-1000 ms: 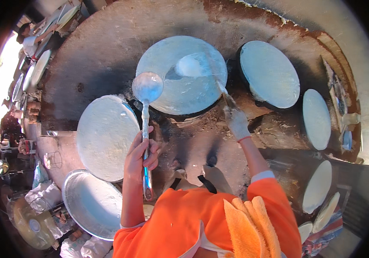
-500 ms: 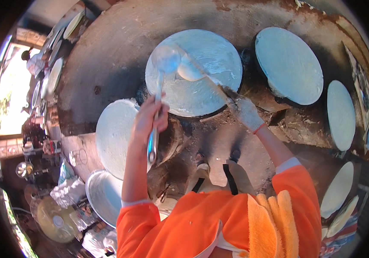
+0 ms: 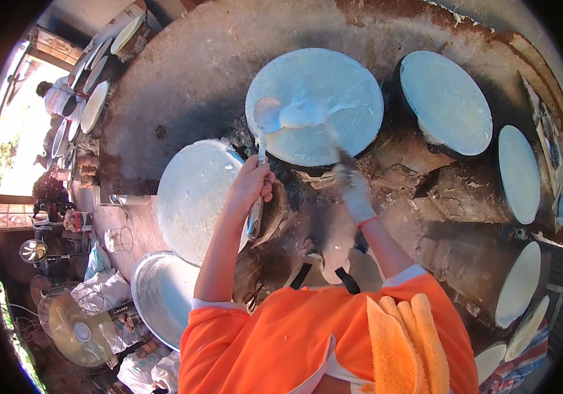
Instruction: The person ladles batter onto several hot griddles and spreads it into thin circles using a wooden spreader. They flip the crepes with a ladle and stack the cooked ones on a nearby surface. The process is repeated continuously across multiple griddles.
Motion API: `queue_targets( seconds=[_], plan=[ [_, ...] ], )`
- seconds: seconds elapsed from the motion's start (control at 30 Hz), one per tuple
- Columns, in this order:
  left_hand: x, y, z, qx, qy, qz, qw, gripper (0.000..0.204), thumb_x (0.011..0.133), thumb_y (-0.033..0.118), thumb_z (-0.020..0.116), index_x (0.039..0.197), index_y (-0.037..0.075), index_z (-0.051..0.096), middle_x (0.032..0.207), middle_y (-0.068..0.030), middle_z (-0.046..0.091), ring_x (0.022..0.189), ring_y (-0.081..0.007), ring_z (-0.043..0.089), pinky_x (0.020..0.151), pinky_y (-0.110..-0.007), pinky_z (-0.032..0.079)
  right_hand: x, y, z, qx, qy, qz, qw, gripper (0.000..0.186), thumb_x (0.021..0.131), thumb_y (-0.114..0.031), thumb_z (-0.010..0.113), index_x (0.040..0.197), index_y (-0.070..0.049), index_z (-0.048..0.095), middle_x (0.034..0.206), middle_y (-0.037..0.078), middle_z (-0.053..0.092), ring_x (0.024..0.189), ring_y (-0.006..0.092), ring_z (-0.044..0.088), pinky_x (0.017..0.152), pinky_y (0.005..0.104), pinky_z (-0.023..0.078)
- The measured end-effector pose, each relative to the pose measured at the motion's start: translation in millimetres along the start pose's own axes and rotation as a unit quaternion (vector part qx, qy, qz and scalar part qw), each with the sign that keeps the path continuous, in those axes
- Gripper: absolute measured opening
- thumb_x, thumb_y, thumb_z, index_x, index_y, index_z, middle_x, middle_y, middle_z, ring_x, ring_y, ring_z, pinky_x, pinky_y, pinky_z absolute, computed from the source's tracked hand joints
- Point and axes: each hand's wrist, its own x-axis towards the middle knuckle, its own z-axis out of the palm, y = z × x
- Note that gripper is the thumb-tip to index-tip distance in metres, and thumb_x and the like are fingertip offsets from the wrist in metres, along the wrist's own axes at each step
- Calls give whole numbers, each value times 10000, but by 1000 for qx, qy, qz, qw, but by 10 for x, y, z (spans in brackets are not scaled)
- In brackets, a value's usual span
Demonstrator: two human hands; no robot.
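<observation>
A round griddle point(image 3: 354, 85) coated in white batter lies ahead of me, with a bluish-white wet streak point(image 3: 301, 115) across its middle. My left hand point(image 3: 253, 180) is closed round the handle of a metal ladle point(image 3: 268, 113), whose bowl hovers over the griddle's left part. In a pale glove with a dark patch, my right hand point(image 3: 354, 194) grips a long thin tool point(image 3: 334, 136) that reaches over the griddle's near right side. Motion smears the tool and the gloved fingers. Beneath my left forearm spreads a second white-coated griddle point(image 3: 186, 197).
More white-coated round griddles stand to the right, one point(image 3: 449, 102) close by and another point(image 3: 518, 174) farther along. At lower left are a large metal basin point(image 3: 138, 289) and an electric fan point(image 3: 78, 328). Another person point(image 3: 58, 97) is at the far left by the bright opening.
The ladle has shifted slightly right and toward me. My right hand and its tool have drawn nearer my body. The streak on the middle griddle has spread out sideways.
</observation>
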Motion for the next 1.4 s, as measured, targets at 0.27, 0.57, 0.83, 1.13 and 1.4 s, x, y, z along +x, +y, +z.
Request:
queue_targets(
  seconds=[0.27, 0.57, 0.83, 1.13, 1.4],
  plan=[
    [41, -369, 109, -182, 24, -2, 983, 115, 905, 138, 381, 968, 42, 389, 618, -59, 426, 375, -89, 353, 348, -258, 332, -205, -414, 432, 61, -98, -54, 992, 275, 875, -299, 478, 852, -39, 563, 636, 61, 539, 634, 156, 557, 545, 266, 454],
    [-481, 320, -8, -258, -140, 34, 955, 199, 930, 151, 387, 1027, -2, 471, 667, -5, 439, 376, -22, 302, 344, -172, 246, -158, -788, -760, -542, -23, -198, 817, 398, 863, -325, 429, 1061, 3, 535, 802, 156, 597, 645, 288, 600, 497, 392, 460],
    [-267, -233, 159, -360, -206, 45, 909, 347, 965, 179, 273, 1205, -62, 345, 680, -18, 375, 339, -24, 301, 294, -166, 286, -737, -451, -513, -322, -21, -131, 937, 296, 829, -206, 467, 598, -46, 562, 613, 139, 581, 560, 300, 554, 550, 393, 465],
    [-794, -494, 1193, -304, -210, -2, 929, 321, 955, 182, 325, 1195, -24, 378, 685, -23, 413, 329, -23, 290, 284, -173, 264, -571, 281, -3421, -512, 213, 12, 832, 172, 876, -115, 417, 908, -10, 549, 868, 127, 581, 727, 241, 562, 595, 342, 472],
    [-1071, -723, 1672, -282, -168, -69, 942, 283, 947, 162, 348, 1189, 35, 421, 676, -17, 430, 338, -25, 282, 305, -177, 254, -890, 1164, -3313, -325, 269, -131, 897, 165, 864, -121, 473, 840, -8, 590, 816, 130, 610, 729, 206, 587, 607, 318, 472]
  ],
)
